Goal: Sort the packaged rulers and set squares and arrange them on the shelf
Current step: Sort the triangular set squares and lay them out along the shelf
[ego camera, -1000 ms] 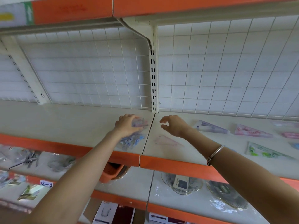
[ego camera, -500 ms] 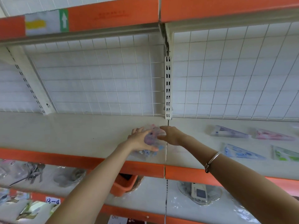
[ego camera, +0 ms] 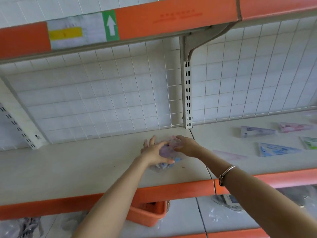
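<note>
A small pile of packaged set squares (ego camera: 167, 152), purple and blue through clear wrap, lies on the cream shelf (ego camera: 85, 162) near the seam between two shelf boards. My left hand (ego camera: 153, 152) holds the pile from the left, thumb across its front and fingers behind. My right hand (ego camera: 186, 146) grips the pile's top right edge with curled fingers. Further right on the shelf lie single packaged set squares: a purple one (ego camera: 256, 131), a pink one (ego camera: 295, 127), a blue one (ego camera: 277, 149), a green one (ego camera: 310, 143) and a faint pale pink one (ego camera: 229, 155).
A white wire grid (ego camera: 103, 100) backs the shelf, with a slotted upright (ego camera: 187, 97) behind my hands. An orange-edged shelf (ego camera: 154, 19) hangs overhead. Below, an orange basket (ego camera: 147, 214) and wrapped goods (ego camera: 226, 201) sit on the lower shelf.
My right hand came left from the seam and closed on the pile; my left hand took hold of it too. The camera view tilted up and left.
</note>
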A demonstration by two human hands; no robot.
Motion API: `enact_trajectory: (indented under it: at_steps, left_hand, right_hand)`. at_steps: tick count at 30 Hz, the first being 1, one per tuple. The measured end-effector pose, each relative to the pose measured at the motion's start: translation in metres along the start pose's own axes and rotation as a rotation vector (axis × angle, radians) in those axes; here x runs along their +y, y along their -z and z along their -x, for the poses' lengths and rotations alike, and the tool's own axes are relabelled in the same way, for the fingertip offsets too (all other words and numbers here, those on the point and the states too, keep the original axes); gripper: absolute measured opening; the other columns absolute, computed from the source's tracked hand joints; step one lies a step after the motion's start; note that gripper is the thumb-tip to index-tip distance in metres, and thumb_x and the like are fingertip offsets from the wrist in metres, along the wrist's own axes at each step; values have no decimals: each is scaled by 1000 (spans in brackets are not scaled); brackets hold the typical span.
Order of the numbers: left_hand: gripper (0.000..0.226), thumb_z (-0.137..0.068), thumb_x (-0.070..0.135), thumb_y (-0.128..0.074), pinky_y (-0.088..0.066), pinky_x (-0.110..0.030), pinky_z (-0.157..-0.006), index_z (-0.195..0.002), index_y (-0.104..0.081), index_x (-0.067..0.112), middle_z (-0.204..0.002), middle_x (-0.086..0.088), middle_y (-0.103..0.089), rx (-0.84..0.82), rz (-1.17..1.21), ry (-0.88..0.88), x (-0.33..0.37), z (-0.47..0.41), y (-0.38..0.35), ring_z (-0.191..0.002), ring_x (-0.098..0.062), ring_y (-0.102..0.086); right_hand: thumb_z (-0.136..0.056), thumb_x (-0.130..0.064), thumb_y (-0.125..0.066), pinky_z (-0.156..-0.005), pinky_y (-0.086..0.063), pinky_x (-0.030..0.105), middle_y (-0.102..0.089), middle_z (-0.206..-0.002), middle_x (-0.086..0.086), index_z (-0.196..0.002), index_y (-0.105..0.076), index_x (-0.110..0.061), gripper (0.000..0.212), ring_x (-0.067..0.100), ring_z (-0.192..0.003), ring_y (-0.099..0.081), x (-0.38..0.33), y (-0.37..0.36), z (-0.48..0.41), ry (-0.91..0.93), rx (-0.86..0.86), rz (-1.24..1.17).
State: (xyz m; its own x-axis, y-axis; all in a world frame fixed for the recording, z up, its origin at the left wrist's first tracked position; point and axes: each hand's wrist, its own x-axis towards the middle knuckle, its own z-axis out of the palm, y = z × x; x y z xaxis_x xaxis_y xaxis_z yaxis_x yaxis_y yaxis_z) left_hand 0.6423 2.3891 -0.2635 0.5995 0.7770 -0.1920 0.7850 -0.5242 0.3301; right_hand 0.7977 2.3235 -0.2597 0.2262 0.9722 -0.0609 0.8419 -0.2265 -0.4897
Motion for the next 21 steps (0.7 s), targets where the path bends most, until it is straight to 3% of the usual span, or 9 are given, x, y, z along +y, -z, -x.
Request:
enact_trajectory:
  at_steps: [4,7,9,11,12,15,21]
  left_hand:
    - [103,-64,60,-78,-21,-45,-116,-148,-19,45,-157,-6,25,-18,1,8,-2,-5,4,-145,-34,-12]
    - [121,-59,62,-80,-17,-48,-113,-149,-1,46,-158,-15,19,2,-16,56,-2,-10,7,-146,-35,-11]
    - [130,-55,62,-82,-23,-46,-111,-149,5,45,-156,-21,-9,37,28,78,-2,-14,6,-142,-35,-23]
    - [133,-51,60,-85,-33,-41,-106,-150,2,44,-142,-15,-39,77,89,81,-2,-18,2,-132,-32,-40]
    - [133,-49,59,-87,-37,-40,-105,-150,-1,44,-137,-13,-44,76,131,87,-3,-20,0,-128,-30,-44]
    - [134,-44,52,-91,-40,-41,-106,-148,-7,47,-136,-16,-37,51,242,105,-5,-26,-1,-126,-32,-45]
    - [112,-60,36,-90,-33,-29,-106,-149,-22,36,-143,-14,-21,-56,262,106,-5,-26,9,-132,-28,-38]
  right_hand:
    - [-92,-22,-53,-96,-31,31,-58,-127,11,-131,-53,-12,40,29,-121,-49,3,-8,-4,-29,14,13]
    - [-94,-22,-53,-98,-32,30,-58,-131,11,-134,-53,-13,40,28,-122,-49,9,-3,-2,-31,7,-42]
    - [-95,-20,-52,-100,-33,29,-55,-135,11,-133,-53,-10,39,28,-124,-48,12,1,-2,-36,-3,-102]
    - [-95,-16,-52,-103,-34,30,-52,-137,12,-133,-52,-6,39,27,-127,-47,14,5,-2,-53,-8,-184]
    - [-95,-16,-53,-104,-34,30,-52,-138,12,-133,-52,-5,40,26,-127,-47,17,5,-3,-63,-7,-224]
    - [-94,-17,-56,-104,-37,32,-55,-134,13,-131,-54,-3,40,25,-123,-50,22,5,-6,-72,-2,-310]
    - [-92,-16,-58,-97,-40,31,-61,-126,11,-124,-60,-3,34,25,-118,-54,27,6,-6,-82,-28,-470]
